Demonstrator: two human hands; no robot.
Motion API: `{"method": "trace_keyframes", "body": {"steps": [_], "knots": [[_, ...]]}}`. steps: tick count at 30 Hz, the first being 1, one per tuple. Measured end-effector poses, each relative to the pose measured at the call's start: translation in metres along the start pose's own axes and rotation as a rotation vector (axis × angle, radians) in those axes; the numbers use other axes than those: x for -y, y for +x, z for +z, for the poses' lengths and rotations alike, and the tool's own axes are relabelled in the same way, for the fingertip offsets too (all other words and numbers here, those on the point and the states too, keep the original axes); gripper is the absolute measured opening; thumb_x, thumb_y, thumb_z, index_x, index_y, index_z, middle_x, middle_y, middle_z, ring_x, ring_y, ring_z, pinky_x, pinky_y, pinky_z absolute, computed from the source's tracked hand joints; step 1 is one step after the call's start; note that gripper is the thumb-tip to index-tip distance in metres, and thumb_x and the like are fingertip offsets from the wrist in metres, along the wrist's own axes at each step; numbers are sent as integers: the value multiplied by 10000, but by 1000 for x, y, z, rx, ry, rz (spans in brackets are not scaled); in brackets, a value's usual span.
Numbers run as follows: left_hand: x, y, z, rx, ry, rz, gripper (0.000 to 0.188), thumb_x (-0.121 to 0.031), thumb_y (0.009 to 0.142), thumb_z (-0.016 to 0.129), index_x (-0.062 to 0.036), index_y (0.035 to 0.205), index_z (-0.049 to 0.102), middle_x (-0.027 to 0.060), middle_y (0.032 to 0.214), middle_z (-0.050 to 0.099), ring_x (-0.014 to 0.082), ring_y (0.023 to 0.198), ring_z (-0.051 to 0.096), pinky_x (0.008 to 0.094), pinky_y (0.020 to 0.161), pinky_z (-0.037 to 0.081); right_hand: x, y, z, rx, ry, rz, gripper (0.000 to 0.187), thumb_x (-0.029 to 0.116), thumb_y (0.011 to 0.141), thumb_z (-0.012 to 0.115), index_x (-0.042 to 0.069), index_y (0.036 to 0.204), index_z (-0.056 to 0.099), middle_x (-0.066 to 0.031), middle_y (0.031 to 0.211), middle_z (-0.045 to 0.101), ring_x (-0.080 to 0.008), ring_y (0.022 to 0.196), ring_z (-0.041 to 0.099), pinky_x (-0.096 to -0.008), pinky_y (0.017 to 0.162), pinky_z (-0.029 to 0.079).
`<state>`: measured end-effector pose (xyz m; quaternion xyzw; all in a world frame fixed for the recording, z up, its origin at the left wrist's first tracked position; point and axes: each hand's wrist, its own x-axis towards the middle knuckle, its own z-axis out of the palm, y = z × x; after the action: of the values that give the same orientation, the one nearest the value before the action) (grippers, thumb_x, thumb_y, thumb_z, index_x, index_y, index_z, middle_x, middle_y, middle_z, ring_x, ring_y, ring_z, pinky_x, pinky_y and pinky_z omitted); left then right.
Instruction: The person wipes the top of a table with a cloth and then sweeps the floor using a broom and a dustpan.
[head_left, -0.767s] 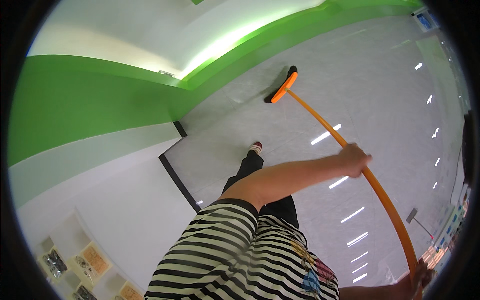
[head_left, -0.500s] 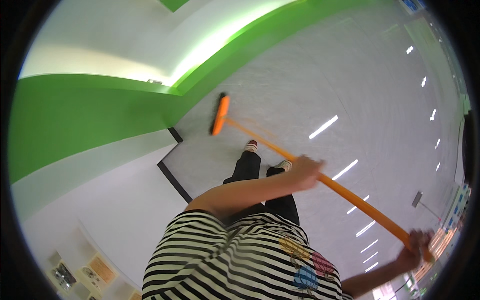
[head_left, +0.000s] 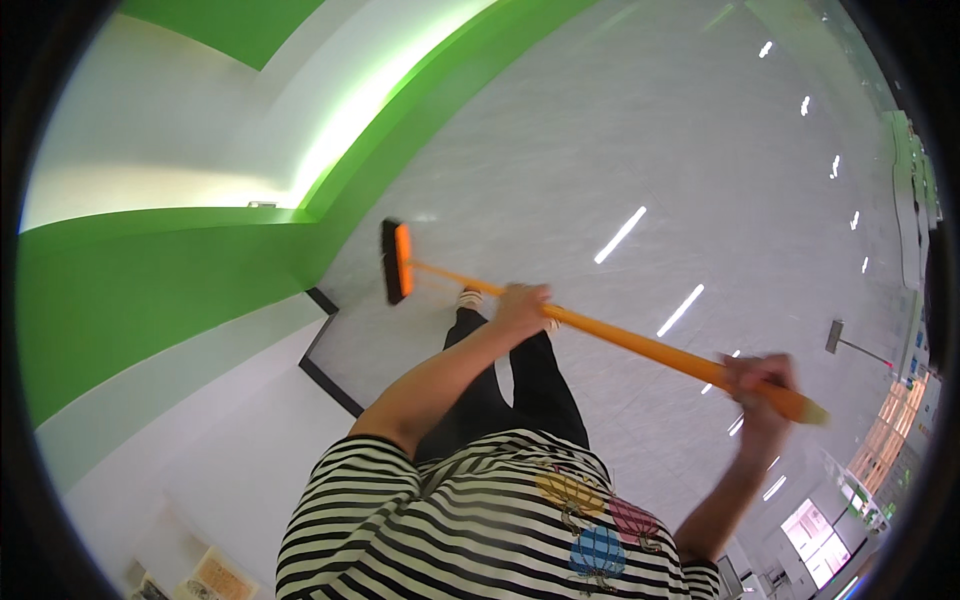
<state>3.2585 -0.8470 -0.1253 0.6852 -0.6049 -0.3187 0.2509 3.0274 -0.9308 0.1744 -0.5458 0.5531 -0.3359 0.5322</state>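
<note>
Both of my hands grip one long-handled broom [head_left: 640, 346], which slants from the lower right up to the left. My left hand [head_left: 523, 312] is wrapped round the middle of the orange handle, in front of my legs. Close to the handle's top end, my right hand [head_left: 762, 388] is closed round it, slightly blurred. At the far end, the broom head [head_left: 402, 258] is orange with dark bristles turned toward the left wall. Whether the bristles touch the floor, I cannot tell.
A green and white wall [head_left: 170, 275] with a lit strip meets a corner at the left; dark skirting [head_left: 330, 387] runs along its foot. The grey floor [head_left: 560, 150] reflects lights. Another long-handled tool with a flat grey head [head_left: 834, 337] is at the far right.
My right hand has risen and come left with the handle's top end. My left hand and the broom head have shifted left in view, and the bristles show more. The view has moved too.
</note>
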Motion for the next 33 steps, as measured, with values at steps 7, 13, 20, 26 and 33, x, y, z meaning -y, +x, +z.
{"method": "trace_keyframes", "body": {"steps": [7,13,20,26,33], "knots": [[-199,143,45,20,-341,450,110,-30,631,577,-80,660,483,83,566,533,274,634,533,367,705,399,110,-49,-81,-130,-383,-404,205,194,742,616,75,766,452,-54,618,497,-186,626,514,-445,844,404],[-270,132,35,76,-176,638,173,-62,621,621,-69,700,467,76,607,542,281,637,533,374,643,405,97,-141,-158,-470,-342,-477,100,72,782,539,59,802,443,-53,662,470,-184,685,470,-426,830,356],[-192,61,15,66,-34,438,218,-68,597,613,-95,763,476,86,579,538,300,602,543,398,599,384,27,-88,-191,-187,308,-350,283,62,670,565,57,919,430,-10,647,391,-158,639,430,-327,715,332],[-42,-12,-43,64,223,-107,170,-94,620,589,-82,765,501,120,639,564,325,662,560,443,608,411,-25,30,-50,134,355,69,268,15,628,554,-4,888,490,-49,688,533,-199,711,567,-409,834,447],[130,-72,-49,-222,235,-474,117,-52,649,550,-66,764,536,135,720,577,344,714,555,444,626,427,-46,119,144,804,348,220,235,-55,707,600,25,920,545,-60,864,584,-142,853,570,-235,741,442]]}}
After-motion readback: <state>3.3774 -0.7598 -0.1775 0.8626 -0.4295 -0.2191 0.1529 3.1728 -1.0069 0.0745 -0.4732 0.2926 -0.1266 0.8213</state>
